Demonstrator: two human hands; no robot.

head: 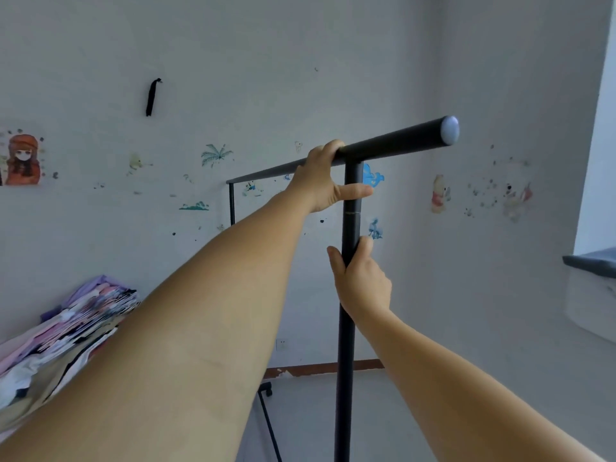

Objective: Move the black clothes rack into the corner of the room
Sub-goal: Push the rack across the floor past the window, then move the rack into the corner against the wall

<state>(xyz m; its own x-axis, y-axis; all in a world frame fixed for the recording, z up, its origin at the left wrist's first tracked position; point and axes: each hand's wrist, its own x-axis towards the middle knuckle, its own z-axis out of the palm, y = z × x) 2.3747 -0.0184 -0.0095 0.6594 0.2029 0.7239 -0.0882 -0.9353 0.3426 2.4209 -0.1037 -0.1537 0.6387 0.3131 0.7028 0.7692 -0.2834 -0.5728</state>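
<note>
both hands grip the black clothes rack [346, 328]: left hand [321, 178] on top bar, right hand [363, 281] on post; clothes pile [66, 321] lies left, window ledge [590, 261] right.

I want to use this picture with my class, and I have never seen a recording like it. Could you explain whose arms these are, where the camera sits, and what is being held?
There is no machine here. A person wears a camera on the head, so you look out along their own two bare arms.

The left hand grips the top bar of a black clothes rack. The right hand grips the rack's upright pole lower down. A wheeled foot shows near the floor.

Behind are a white wall with cartoon stickers, a pile of folded clothes at lower left, and a dark window ledge on the right.
</note>
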